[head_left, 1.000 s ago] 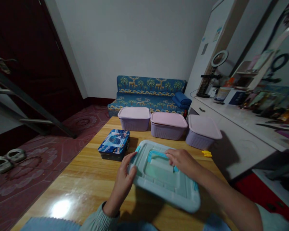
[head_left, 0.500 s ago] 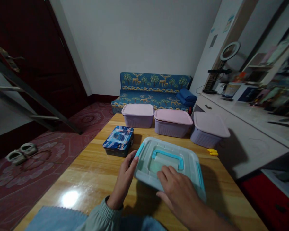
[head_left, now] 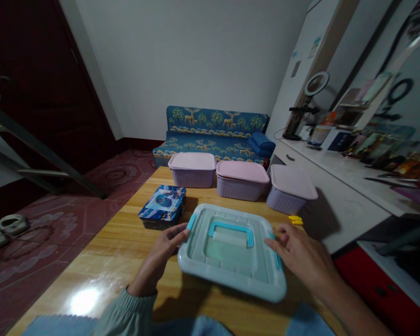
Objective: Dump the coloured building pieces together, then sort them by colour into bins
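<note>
A pale teal plastic box (head_left: pixel 231 268) with a blue carry handle (head_left: pixel 231 230) on its lid stands on the wooden table (head_left: pixel 119 261) right in front of me. My left hand (head_left: pixel 161 252) rests against the box's left side by the blue latch, fingers curled around the edge. At the box's right side my right hand (head_left: pixel 301 254) touches the right latch with its fingers bent. Both hands flank the box at lid height.
A blue patterned tin (head_left: pixel 163 205) lies left of the box. Three lilac lidded bins (head_left: pixel 243 181) line the table's far edge, with small yellow pieces (head_left: pixel 296 219) near the right one. A blue sofa (head_left: pixel 213 135) stands behind, a white counter (head_left: pixel 346 182) at the right.
My right hand went from the handle, across the lid's near side, to the box's right latch. The left hand stayed at the left side.
</note>
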Motion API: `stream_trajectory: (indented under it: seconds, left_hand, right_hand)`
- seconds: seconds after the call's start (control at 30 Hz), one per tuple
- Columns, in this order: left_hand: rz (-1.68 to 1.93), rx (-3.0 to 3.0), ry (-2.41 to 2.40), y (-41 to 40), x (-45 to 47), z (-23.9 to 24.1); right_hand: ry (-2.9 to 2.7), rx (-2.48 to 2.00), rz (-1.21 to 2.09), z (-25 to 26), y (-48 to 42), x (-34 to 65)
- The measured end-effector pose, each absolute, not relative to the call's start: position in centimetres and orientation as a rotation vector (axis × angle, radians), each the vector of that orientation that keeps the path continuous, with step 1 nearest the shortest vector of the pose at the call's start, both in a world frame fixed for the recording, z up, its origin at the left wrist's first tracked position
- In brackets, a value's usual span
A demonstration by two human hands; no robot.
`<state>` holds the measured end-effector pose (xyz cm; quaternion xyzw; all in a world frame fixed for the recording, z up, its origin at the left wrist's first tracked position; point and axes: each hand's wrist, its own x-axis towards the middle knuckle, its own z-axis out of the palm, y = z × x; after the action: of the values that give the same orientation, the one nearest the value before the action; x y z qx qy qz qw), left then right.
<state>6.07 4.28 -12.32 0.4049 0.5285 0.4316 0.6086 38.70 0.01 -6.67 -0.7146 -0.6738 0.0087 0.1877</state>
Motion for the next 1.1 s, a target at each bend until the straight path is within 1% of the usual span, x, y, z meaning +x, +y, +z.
stream_trajectory:
  seconds: [0.07,0.13,0.23,0.3,0.37,0.47,0.63,0.73,0.83,0.9,1.03,1.1]
  left_hand:
    - [0.927,1.131,1.26,4.8,5.7,-11.4]
    - [0.864,1.391,1.282,5.4,5.6,-10.5]
    - [0.781,1.734,1.341,5.9,5.5,-9.6]
    - [0.741,1.84,1.376,6.1,5.3,-9.5]
    - [0.703,1.842,1.364,6.1,5.0,-9.6]
    - [0.69,1.778,1.384,5.8,5.0,-9.8]
    - [0.859,1.728,1.494,5.1,5.7,-10.1]
    - [0.993,1.613,1.514,4.6,6.0,-11.0]
    - [1.111,1.348,1.475,4.0,6.0,-12.3]
    - [1.102,1.221,1.383,3.7,5.9,-13.1]
    - [1.045,1.225,1.292,4.2,5.0,-14.3]
    - [1.119,1.247,1.34,4.8,4.5,-14.8]
  right_hand:
    - [-1.887,-2.137,0.217,-7.7,0.3,40.1]
    - [-1.922,-2.098,0.357,-8.3,0.3,40.5]
    - [-1.904,-2.031,0.375,-8.6,0.3,39.9]
    - [-1.85,-1.985,0.434,-8.8,0.3,39.7]
    - [-1.763,-1.932,0.518,-9.5,0.3,39.8]
    - [-1.557,-1.891,0.624,-11.8,0.0,40.5]
    - [-1.145,-1.819,0.68,-16.5,-1.2,41.2]
    - [-1.148,-1.761,0.788,-17.6,-1.4,41.2]
    - [-1.224,-1.698,0.901,-17.4,-1.0,41.5]
    - [-1.283,-1.68,0.847,-16.7,-0.6,41.9]
    - [-1.356,-1.795,0.449,-13.7,-0.7,42.0]
    - [-1.44,-1.837,0.424,-12.1,-0.9,41.2]
